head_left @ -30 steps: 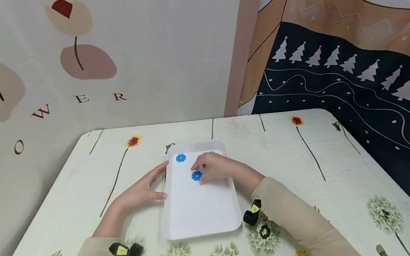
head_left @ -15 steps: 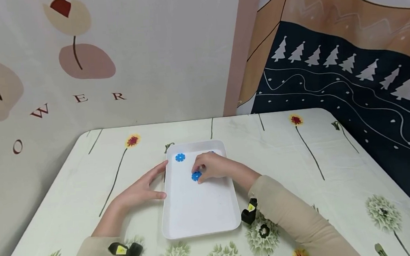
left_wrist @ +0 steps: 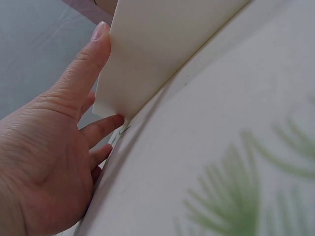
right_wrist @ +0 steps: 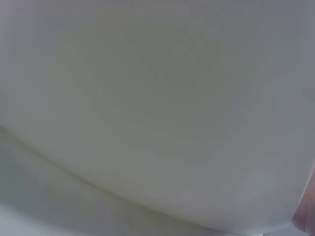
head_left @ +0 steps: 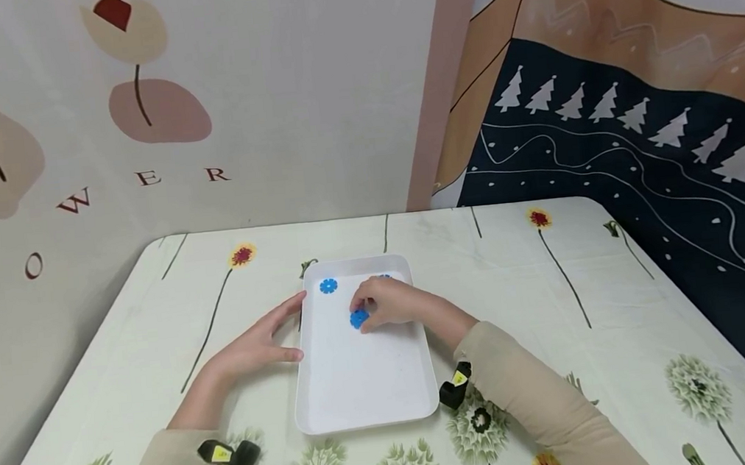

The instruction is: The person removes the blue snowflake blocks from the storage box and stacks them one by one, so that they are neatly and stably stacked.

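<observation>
A white rectangular tray point(head_left: 362, 388) lies on the table in the head view. Over its middle my right hand point(head_left: 388, 303) pinches a blue snowflake disc point(head_left: 358, 318) between thumb and finger, partly covering it. A second blue snowflake disc point(head_left: 328, 286) lies in the tray's far left corner. Just behind the right hand, the edge of another blue disc point(head_left: 384, 276) shows near the far right corner. My left hand point(head_left: 259, 348) is spread at the tray's left side, thumb and fingertip against the rim. In the left wrist view, that hand point(left_wrist: 54, 147) has its thumb extended along the tray wall point(left_wrist: 152, 49).
A flower-print cloth covers the table point(head_left: 502, 273). Behind it hangs a pale printed curtain point(head_left: 308, 105), with a dark tree-print panel point(head_left: 602, 124) to the right. The tray's outer side point(right_wrist: 162, 108) fills most of the right wrist view.
The right fingers have closed further over the blue disc, which has turned slightly and is more covered. The far right disc has come into sight behind the hand. The left hand stays put.
</observation>
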`<move>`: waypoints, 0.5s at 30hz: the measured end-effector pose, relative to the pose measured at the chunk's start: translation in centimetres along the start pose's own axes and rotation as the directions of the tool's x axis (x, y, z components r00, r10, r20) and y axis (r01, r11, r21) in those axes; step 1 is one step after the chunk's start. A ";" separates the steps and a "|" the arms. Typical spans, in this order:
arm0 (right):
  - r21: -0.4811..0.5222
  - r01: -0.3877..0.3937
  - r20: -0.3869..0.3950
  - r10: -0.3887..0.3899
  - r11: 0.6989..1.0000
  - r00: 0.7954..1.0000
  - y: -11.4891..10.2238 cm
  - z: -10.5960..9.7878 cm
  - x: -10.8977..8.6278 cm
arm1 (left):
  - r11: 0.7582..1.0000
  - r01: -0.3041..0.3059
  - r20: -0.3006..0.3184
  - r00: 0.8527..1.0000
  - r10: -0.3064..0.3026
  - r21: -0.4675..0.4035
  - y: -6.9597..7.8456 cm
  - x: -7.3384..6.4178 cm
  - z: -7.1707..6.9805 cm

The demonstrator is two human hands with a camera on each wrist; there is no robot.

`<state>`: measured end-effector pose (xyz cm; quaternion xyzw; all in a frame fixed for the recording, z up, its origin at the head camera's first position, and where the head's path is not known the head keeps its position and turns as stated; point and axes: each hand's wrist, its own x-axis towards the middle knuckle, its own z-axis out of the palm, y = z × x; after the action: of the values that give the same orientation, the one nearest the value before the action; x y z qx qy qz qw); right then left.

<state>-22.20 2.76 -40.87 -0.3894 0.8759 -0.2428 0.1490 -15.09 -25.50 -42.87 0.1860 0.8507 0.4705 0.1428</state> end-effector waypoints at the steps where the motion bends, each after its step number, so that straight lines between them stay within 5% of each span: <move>1: -0.001 0.004 -0.010 -0.004 1.000 1.000 0.0 0.0 0.0 | 1.000 -0.001 0.001 1.000 0.001 -0.005 0.0 0.0 0.0; 15: 0.007 0.140 -0.138 -0.138 0.990 0.981 -0.3 -1.0 -1.2 | 1.000 0.001 0.001 1.000 -0.001 -0.011 0.0 0.1 0.0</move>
<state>-21.70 3.84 -39.77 -0.4308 0.8527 -0.2860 0.0745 -15.16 -25.47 -42.84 0.1852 0.8482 0.4748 0.1444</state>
